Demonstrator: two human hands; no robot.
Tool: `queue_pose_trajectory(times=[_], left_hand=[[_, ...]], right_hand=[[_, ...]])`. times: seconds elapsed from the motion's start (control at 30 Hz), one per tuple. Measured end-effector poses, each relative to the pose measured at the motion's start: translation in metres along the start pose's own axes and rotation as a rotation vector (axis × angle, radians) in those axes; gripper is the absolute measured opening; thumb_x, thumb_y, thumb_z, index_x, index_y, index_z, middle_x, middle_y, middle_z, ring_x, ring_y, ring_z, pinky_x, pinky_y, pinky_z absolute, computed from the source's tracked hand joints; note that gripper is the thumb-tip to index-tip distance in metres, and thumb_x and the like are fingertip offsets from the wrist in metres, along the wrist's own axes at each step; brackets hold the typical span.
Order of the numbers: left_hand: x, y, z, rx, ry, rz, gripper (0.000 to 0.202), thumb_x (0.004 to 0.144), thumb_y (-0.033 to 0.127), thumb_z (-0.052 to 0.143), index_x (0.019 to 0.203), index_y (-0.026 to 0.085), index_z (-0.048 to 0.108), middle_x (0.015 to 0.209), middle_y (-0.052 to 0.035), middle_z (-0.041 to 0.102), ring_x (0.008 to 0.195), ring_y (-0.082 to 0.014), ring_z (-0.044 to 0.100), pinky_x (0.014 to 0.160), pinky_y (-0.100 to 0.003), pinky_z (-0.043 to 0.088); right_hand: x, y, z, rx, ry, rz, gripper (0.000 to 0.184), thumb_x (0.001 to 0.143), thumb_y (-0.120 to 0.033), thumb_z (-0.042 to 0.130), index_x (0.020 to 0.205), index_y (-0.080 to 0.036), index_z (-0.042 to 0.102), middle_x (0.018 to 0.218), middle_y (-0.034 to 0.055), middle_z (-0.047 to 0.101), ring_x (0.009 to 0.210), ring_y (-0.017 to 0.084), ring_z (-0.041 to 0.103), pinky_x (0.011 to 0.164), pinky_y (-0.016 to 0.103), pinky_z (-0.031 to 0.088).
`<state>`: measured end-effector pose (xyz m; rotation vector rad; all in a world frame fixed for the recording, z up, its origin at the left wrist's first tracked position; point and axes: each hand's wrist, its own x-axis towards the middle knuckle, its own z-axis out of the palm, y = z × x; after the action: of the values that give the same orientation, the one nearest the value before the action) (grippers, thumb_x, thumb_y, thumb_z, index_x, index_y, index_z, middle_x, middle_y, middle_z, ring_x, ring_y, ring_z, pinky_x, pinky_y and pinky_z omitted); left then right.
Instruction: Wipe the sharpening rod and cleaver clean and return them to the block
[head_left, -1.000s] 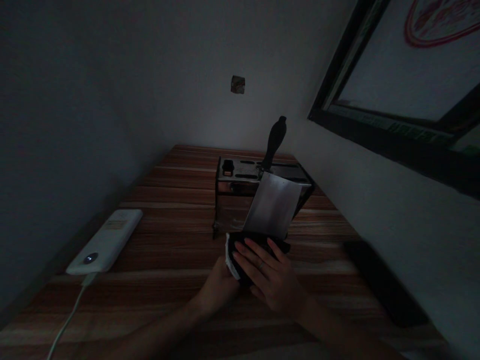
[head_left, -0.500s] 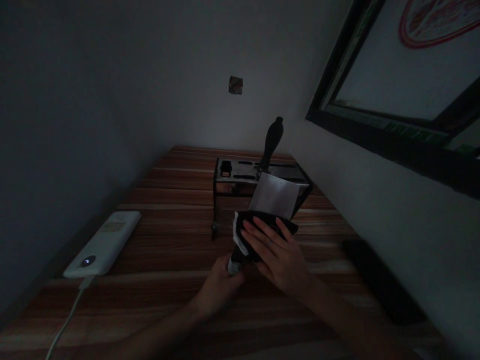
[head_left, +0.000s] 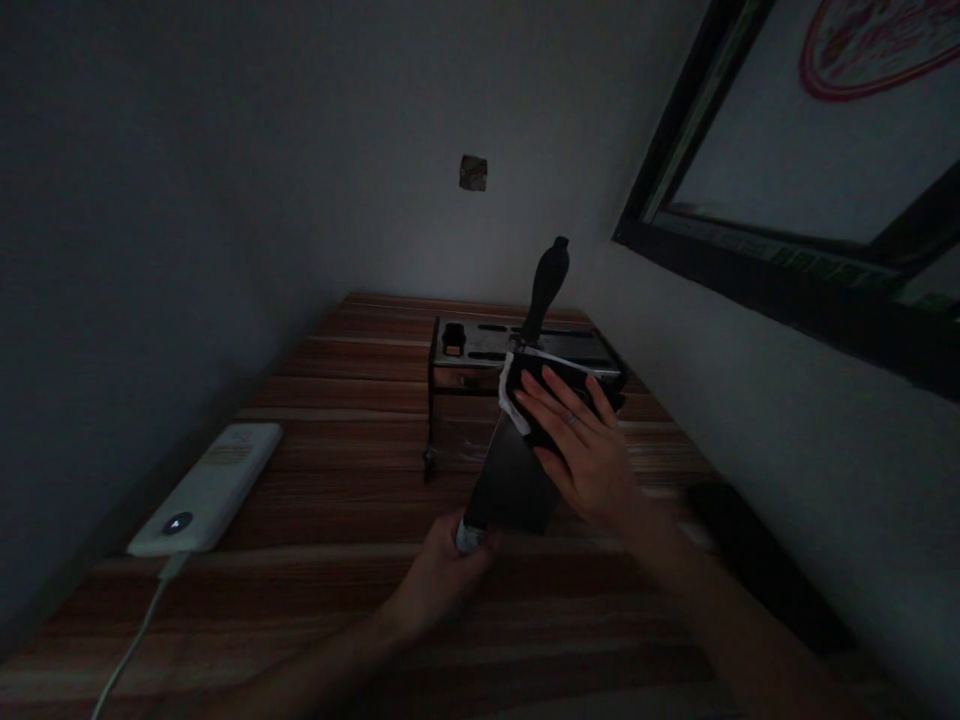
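My left hand (head_left: 446,565) is closed around the handle of a cleaver (head_left: 510,485), whose broad blade points away from me toward the knife rack. Over the far part of that blade lies a black cloth (head_left: 536,425) with a white edge. My right hand (head_left: 581,440) presses the cloth against the metal with its fingers stretched across it; the thumb side is partly hidden. Just beyond the blade stands a metal-topped knife rack (head_left: 487,343) with slots. A black-handled tool (head_left: 550,280) is upright in one slot, its lower part hidden.
On the left of the wood-grain table (head_left: 330,500) lies a white power bank (head_left: 214,485) with a cable (head_left: 139,635) plugged in. A dark flat object (head_left: 765,560) rests along the right wall. Above it is a dark-framed window (head_left: 750,265).
My right hand has slid the black cloth forward along the blade toward its far end, uncovering the part near the handle. My left hand has stayed in place on the handle.
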<state>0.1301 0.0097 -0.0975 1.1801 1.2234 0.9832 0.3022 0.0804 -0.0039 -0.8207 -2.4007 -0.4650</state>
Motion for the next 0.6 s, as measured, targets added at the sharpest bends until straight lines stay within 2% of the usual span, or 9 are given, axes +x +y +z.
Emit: queue_pose_trajectory(times=[0.27, 0.6], left_hand=[[-0.002, 0.006, 0.0, -0.016, -0.015, -0.012, 0.023, 0.067, 0.036, 0.058, 0.062, 0.018, 0.045, 0.055, 0.0061, 0.034, 0.051, -0.0085, 0.027, 0.046, -0.019, 0.026], [-0.002, 0.005, -0.001, 0.029, -0.021, -0.019, 0.02, 0.07, 0.034, 0.055, 0.065, 0.018, 0.045, 0.055, 0.0059, 0.035, 0.051, -0.0086, 0.028, 0.046, -0.02, 0.025]], right_hand=[[0.015, 0.008, -0.003, -0.01, 0.084, 0.072, 0.045, 0.094, -0.025, 0.034, 0.138, -0.018, 0.033, 0.143, 0.0062, 0.04, 0.137, 0.02, 0.025, 0.113, 0.049, 0.014], [0.017, 0.001, -0.001, -0.012, 0.107, 0.135, 0.046, 0.095, -0.025, 0.032, 0.14, -0.019, 0.031, 0.144, 0.0046, 0.039, 0.137, 0.021, 0.025, 0.113, 0.049, 0.014]])
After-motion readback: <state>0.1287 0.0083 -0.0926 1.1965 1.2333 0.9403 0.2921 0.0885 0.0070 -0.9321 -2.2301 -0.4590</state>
